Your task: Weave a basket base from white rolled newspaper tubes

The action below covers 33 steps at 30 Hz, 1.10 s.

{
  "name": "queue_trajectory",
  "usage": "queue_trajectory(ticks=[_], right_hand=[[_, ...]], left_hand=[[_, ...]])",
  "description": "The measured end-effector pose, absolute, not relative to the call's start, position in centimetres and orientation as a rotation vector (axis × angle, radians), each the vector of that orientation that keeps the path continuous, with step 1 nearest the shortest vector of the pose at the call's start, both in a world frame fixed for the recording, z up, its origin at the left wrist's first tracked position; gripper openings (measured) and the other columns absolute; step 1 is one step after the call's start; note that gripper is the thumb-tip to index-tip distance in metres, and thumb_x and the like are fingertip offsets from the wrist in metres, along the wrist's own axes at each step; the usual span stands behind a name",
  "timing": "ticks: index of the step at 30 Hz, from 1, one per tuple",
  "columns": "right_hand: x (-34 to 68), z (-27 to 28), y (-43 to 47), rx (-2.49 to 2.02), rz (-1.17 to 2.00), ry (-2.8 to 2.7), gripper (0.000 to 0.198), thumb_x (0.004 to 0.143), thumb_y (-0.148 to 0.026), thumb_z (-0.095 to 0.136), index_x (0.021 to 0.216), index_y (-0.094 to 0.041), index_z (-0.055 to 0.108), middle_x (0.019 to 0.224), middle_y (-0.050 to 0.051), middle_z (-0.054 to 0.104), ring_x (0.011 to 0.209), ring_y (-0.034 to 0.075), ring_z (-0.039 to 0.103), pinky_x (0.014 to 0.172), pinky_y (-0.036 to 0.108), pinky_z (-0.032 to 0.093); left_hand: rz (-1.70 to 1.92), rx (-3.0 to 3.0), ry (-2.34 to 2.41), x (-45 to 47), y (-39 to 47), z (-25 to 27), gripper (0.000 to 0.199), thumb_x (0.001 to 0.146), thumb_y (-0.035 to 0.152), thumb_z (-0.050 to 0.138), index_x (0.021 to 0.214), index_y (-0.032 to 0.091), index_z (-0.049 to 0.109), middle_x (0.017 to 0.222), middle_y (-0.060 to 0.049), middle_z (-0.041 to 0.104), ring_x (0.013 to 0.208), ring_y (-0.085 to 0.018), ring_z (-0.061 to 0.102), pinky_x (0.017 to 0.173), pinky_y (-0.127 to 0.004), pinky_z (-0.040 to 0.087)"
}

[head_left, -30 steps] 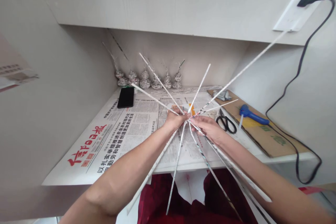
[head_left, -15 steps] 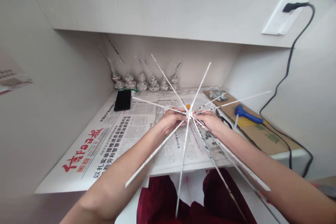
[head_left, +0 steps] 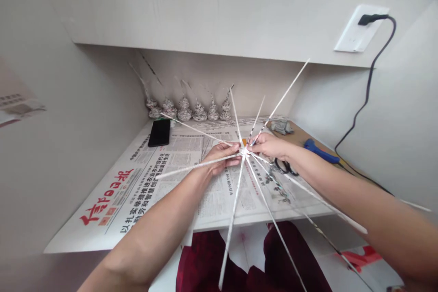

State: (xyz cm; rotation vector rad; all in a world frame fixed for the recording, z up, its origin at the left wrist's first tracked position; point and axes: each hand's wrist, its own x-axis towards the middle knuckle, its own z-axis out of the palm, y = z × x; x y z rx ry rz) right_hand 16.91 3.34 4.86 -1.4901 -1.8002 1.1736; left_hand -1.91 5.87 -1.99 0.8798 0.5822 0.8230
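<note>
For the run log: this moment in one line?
left hand: holds paper-stick star hub | right hand: pinches one stick | above newspaper

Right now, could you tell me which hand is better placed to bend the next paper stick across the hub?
Probably the right hand: its fingertips already pinch a stick beside the hub of the paper sticks, while the left hand lies under the hub, steadying it above the newspaper.

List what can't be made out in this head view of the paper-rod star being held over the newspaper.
- Hub of the paper rods: how they are joined is hidden by the left hand and right hand.
- Scissors: mostly behind the right forearm.
- Lower rod ends: cut off by the bottom edge.
- Newspaper small print: too small to read.
- Blue tool: its tip is hidden by the arm.
</note>
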Motion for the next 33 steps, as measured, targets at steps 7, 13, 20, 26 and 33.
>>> queue_trajectory(ticks=[7, 13, 20, 26, 33], right_hand=[[15.7, 4.4, 4.5, -1.559, 0.802, -2.238, 0.01, 0.071, -0.029, 0.064, 0.07, -0.019, 0.064, 0.057, -0.004, 0.058, 0.056, 0.013, 0.051, 0.057, 0.024, 0.039], [15.8, 3.0, 5.5, -1.526, 0.825, -2.14, 0.012, 0.073, -0.029, 0.063, 0.075, -0.018, 0.067, 0.065, -0.001, 0.065, 0.06, 0.014, 0.058, 0.06, 0.024, 0.044], [16.2, 2.2, 5.3, -1.491, 0.992, -1.977, 0.018, 0.069, -0.031, 0.07, 0.078, -0.016, 0.071, 0.073, 0.002, 0.072, 0.063, 0.015, 0.062, 0.06, 0.024, 0.048], [16.8, 2.2, 5.1, -1.523, 0.896, -2.033, 0.013, 0.07, -0.021, 0.066, 0.081, -0.017, 0.071, 0.076, 0.003, 0.074, 0.069, 0.017, 0.066, 0.065, 0.025, 0.051], [17.2, 3.9, 3.4, -1.583, 0.458, -2.198, 0.011, 0.077, -0.023, 0.063, 0.084, -0.02, 0.071, 0.079, 0.002, 0.073, 0.073, 0.018, 0.066, 0.069, 0.026, 0.049]], left_hand=[[0.877, 0.917, 0.688, -1.4, 5.7, -2.0, 0.039, 0.048, 0.025, 0.092, 0.077, 0.01, 0.07, 0.066, -0.002, 0.067, 0.054, -0.01, 0.061, 0.052, -0.02, 0.05], [0.896, 0.923, 0.828, -1.2, 6.0, -2.6, 0.033, 0.047, 0.021, 0.092, 0.067, 0.009, 0.068, 0.061, -0.001, 0.064, 0.052, -0.008, 0.058, 0.051, -0.02, 0.05], [0.917, 0.935, 0.873, -1.0, 5.8, -2.3, 0.026, 0.051, 0.017, 0.089, 0.06, 0.011, 0.065, 0.06, 0.001, 0.061, 0.054, -0.009, 0.058, 0.051, -0.021, 0.052], [0.931, 0.947, 0.873, -0.9, 5.8, -2.2, 0.03, 0.047, 0.019, 0.09, 0.06, 0.01, 0.064, 0.058, 0.0, 0.061, 0.051, -0.009, 0.055, 0.047, -0.02, 0.05], [0.905, 0.983, 0.875, -1.0, 5.5, -1.9, 0.027, 0.051, 0.02, 0.089, 0.061, 0.009, 0.065, 0.059, -0.001, 0.062, 0.05, -0.009, 0.056, 0.048, -0.021, 0.05]])
